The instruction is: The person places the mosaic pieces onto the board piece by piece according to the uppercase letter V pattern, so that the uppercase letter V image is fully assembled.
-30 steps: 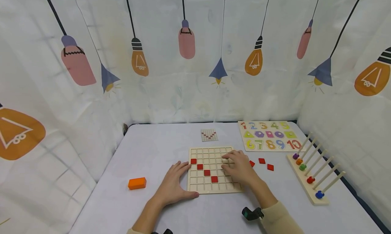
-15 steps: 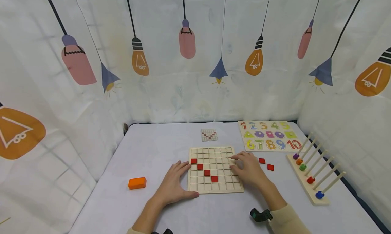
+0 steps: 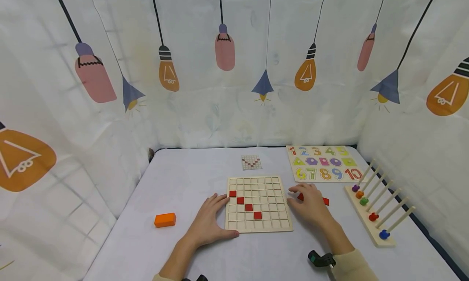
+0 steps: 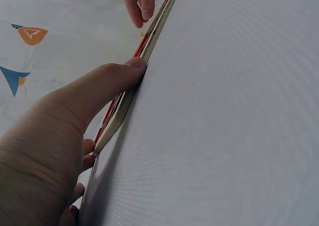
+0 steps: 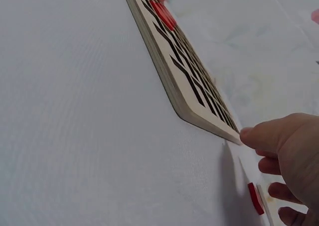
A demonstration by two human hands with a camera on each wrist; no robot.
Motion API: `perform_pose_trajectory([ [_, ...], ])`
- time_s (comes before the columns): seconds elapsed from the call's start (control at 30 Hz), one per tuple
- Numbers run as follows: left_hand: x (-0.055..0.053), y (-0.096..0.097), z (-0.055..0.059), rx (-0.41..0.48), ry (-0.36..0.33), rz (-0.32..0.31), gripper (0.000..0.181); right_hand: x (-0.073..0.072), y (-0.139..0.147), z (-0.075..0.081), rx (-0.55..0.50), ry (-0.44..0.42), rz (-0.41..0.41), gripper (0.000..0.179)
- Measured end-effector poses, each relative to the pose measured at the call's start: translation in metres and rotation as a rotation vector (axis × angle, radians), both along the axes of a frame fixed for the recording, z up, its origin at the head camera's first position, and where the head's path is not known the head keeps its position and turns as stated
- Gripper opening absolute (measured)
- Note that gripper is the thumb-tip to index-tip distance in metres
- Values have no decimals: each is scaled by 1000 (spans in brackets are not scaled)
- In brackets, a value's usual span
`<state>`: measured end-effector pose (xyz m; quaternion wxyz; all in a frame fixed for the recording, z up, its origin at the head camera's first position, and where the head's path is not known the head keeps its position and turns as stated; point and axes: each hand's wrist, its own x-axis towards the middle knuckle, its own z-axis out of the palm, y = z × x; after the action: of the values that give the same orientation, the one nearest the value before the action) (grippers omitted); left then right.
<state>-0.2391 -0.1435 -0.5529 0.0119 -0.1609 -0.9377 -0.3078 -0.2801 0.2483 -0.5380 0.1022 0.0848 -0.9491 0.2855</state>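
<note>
A square wooden grid board (image 3: 272,191) lies on the table, with several red square tiles (image 3: 249,207) set along a slanting line in its cells. Spread around the board's front left corner, my left hand (image 3: 208,224) rests its thumb against the front edge and its fingers against the left edge. My right hand (image 3: 311,203) hovers low just right of the board, fingers loosely bent and apart from the thumb. A loose red tile (image 3: 300,196) shows between those fingers and thumb; no pinch is visible. Another red tile (image 3: 325,201) lies beyond, partly hidden by the hand.
Behind the board lies a small pattern card (image 3: 251,162). A number and shape puzzle board (image 3: 289,163) sits at the back right, and a peg stand with coloured beads (image 3: 384,242) at the right. An orange block (image 3: 165,220) lies at the left.
My right hand has moved right, from over the board's right columns to the loose tiles beside it, uncovering those columns. The left hand and board have stayed in place.
</note>
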Motion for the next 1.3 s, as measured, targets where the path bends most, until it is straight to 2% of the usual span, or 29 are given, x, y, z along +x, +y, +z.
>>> perform_pose_trajectory([
  [0.23, 0, -1, 0, -2, 5, -5, 119, -1, 13, -2, 53, 18, -60, 37],
  [0.57, 0, 0, 1, 0, 0, -2, 118, 0, 25, -3, 39, 22, -124, 34],
  [1.3, 0, 0, 1, -6, -2, 3, 119, 3, 28, -6, 18, 9, -134, 27],
])
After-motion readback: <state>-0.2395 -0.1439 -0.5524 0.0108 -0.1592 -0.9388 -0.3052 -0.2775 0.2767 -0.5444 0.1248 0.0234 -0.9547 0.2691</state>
